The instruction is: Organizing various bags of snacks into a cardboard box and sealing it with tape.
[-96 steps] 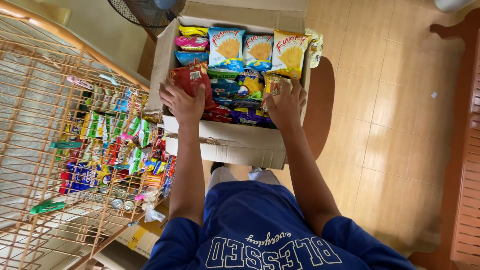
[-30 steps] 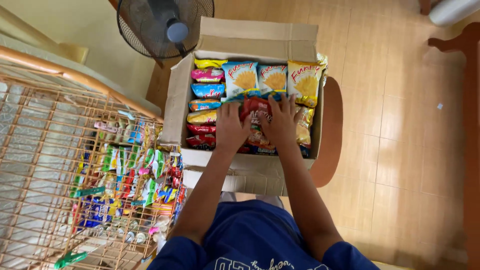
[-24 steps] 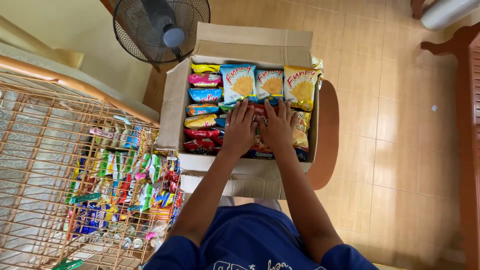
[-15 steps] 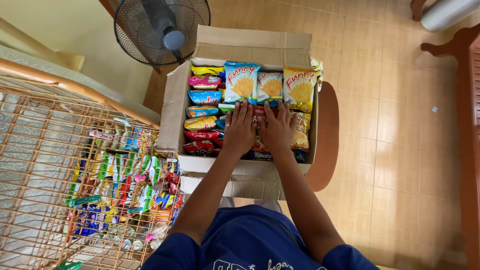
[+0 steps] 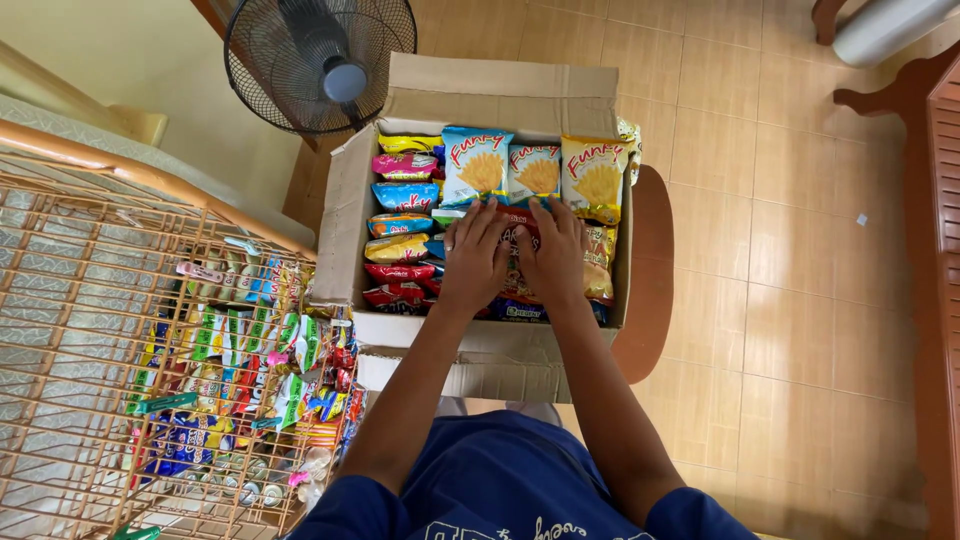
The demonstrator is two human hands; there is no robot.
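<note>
Overhead view of an open cardboard box (image 5: 345, 215) packed with snack packets, seated on a round wooden stool (image 5: 650, 300) over a tiled floor. Both hands lie palm-down, side by side, in the middle of the box. The left hand (image 5: 475, 255) and right hand (image 5: 553, 255) have their fingers spread and flat, closed on nothing, pressing a red packet (image 5: 512, 240) that shows between them.

Technique: pressing snack bags level is probably best done with broad, even palm pressure, since the air-filled pouches may slide or burst under the fingertips; keeping the two hands symmetric should stop the row from skewing toward either wall.

Materials: the packets are glossy printed film, pillow-shaped and crinkled at the seams. Three larger bags (blue (image 5: 473, 165), a smaller blue one (image 5: 535, 172), yellow (image 5: 593, 178)) stand along the far wall. A column of small packets (image 5: 402, 220) in yellow, pink, blue, orange and red runs along the left wall. The box is matte corrugated board with flaps folded outward.

Surroundings: a wire rack (image 5: 90, 330) of orange-coated mesh at left, hung with strips of small sachets (image 5: 250, 350); a black floor fan (image 5: 320, 60) beyond the far left corner of the box.
</note>
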